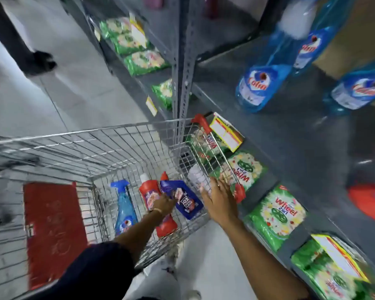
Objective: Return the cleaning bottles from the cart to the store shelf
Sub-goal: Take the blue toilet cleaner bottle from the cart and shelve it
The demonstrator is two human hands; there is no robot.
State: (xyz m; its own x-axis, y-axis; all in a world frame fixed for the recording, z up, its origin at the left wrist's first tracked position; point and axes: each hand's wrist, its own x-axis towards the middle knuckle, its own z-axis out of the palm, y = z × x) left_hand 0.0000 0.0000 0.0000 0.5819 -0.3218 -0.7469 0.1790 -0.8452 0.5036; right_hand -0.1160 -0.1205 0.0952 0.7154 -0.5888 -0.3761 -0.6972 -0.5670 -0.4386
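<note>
A wire cart [95,132] stands beside the grey store shelf [290,135]. In its bottom lie a light blue spray bottle [125,210], a red bottle [147,191], a dark blue bottle [189,204] and a second red bottle [167,227]. My left hand [164,204] reaches down into the cart, its fingers on the dark blue bottle beside the first red one; blur hides the grip. My right hand [220,202] hovers open, fingers spread, by the cart's right rim. Blue Colin spray bottles [260,85] stand on the shelf above.
Green Wheel detergent packs [277,213] fill the lower shelf right of the cart. A shelf upright [184,72] rises just behind the cart's far corner. Another person's leg and shoe [39,61] are on the aisle floor, far left. A red panel [52,230] covers the cart's near end.
</note>
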